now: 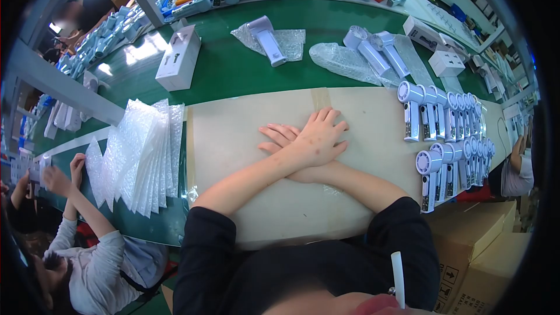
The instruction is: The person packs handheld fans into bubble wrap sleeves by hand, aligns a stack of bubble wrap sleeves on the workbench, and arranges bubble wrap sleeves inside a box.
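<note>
My forearms are crossed over the beige board (233,134). My left hand (321,137) lies palm down near the middle of the board with its fingers spread, holding nothing. Under the left wrist, my right hand (281,137) points to the left, its fingers stretched out and partly apart; part of it is hidden by the left forearm. Two rows of light purple handheld devices (429,162) stand at the board's right side. Left of the board is a fanned stack of bubble-wrap bags (140,151).
Beyond the board are a white box (179,58), one device on bubble wrap (268,41), two more devices (373,52) and small white boxes (446,64). A co-worker (93,262) sits at lower left. Cardboard boxes (472,245) stand at lower right.
</note>
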A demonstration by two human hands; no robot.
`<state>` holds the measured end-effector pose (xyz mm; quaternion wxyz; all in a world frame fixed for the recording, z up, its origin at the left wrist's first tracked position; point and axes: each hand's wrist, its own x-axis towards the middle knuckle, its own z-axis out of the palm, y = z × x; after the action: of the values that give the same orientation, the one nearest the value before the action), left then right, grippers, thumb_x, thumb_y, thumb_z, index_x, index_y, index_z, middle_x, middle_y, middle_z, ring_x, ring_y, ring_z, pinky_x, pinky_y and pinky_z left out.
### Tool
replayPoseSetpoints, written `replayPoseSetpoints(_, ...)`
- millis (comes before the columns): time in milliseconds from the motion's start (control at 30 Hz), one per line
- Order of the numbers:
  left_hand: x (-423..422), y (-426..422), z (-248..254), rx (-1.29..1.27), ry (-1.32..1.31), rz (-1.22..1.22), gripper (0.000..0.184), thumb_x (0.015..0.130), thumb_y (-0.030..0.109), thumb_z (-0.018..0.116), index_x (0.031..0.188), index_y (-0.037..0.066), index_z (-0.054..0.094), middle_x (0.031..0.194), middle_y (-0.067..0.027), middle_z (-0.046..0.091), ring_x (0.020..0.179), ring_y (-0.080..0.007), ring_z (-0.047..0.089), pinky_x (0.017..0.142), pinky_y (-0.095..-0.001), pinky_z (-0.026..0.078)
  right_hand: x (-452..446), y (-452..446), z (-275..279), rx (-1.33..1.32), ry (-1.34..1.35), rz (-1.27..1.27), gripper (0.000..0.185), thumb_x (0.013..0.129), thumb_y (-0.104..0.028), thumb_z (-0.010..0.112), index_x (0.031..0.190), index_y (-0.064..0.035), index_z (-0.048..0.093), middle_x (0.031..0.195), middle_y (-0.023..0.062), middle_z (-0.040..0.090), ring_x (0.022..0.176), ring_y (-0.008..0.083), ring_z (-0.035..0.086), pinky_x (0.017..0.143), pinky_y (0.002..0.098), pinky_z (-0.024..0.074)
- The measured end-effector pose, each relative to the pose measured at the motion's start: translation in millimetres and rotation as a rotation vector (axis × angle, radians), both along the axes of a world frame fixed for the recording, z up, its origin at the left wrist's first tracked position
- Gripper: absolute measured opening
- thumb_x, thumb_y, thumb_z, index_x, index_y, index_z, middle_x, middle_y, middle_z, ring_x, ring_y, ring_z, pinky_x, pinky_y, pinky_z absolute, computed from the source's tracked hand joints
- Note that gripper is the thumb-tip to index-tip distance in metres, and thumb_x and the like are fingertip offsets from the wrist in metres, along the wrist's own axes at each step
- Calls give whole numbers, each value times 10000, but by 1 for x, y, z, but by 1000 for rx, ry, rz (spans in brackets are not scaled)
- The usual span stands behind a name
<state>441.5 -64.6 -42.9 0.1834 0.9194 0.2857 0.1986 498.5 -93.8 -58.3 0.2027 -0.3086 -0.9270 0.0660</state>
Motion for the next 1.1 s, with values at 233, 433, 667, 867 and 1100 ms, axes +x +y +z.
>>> replayPoseSetpoints(233,9,-1,4,3,2,-13,331,830,276,592,1089,73,565,1235,-178,441,1210,-346,374,959,-454,355,10,-3,5,-3,30,15,428,887,-305,417,1246,-80,470,1401,183,350,1312,316,315,1068,457,247)
replayPoseSetpoints(433,20,-5,9,16,-26,2,318,822,245,597,1083,66,564,1245,-177,440,1186,-343,403,954,-443,368,19,-6,5,-11,6,-2,447,881,-288,428,1285,-96,448,1428,147,325,1320,285,302,1069,439,233)
replayPoseSetpoints(667,5,33,64,215,-490,164,336,750,122,629,1077,86,563,1179,-142,508,1099,-332,477,933,-419,393,73,65,-31,259,464,-428,341,807,-285,579,1088,-93,562,1121,128,521,1051,303,480,881,433,378)
replayPoseSetpoints(867,8,78,42,398,-286,405,367,731,127,656,1087,138,572,1207,-103,505,1184,-301,439,1002,-444,322,188,124,-12,443,485,-1017,442,786,-340,667,1106,-51,568,1002,190,605,947,342,563,841,432,429)
replayPoseSetpoints(1100,8,101,10,562,-199,348,120,781,155,638,893,117,623,1052,-19,621,1210,-257,455,1085,-505,215,200,115,-12,-16,698,-986,448,790,-389,671,980,15,629,771,176,643,705,277,620,643,377,469)
